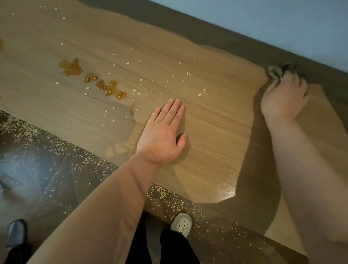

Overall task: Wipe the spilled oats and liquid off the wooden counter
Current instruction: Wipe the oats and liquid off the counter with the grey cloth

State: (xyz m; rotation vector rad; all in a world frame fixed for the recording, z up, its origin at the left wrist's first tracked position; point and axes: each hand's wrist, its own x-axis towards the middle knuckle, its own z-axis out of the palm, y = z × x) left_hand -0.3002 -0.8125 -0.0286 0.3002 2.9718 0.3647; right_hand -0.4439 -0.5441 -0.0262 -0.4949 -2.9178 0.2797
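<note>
Well, at the left of the frame the brown liquid [71, 67] sits in sticky puddles on the wooden counter [209, 117], soaked flakes trailing down towards the middle. Just right of that, dry oats [128, 63] lie scattered across the centre. Below the front edge, the floor [50, 147] is speckled with flakes, so a careless sweep towards that edge would likely send more over. In the middle, the left hand [161, 135] lies flat on the wood, fingers straight and together, thumb apart. A wet sheen lies just left of it, and a slide that way could smear it. At the upper right, well away from the mess, the right hand [285, 94] is blurred, its fingers apparently clamped on a dark cloth [275, 73] by the back edge. Dragging that cloth through the puddles first could spread syrupy streaks and glue oats down.
</note>
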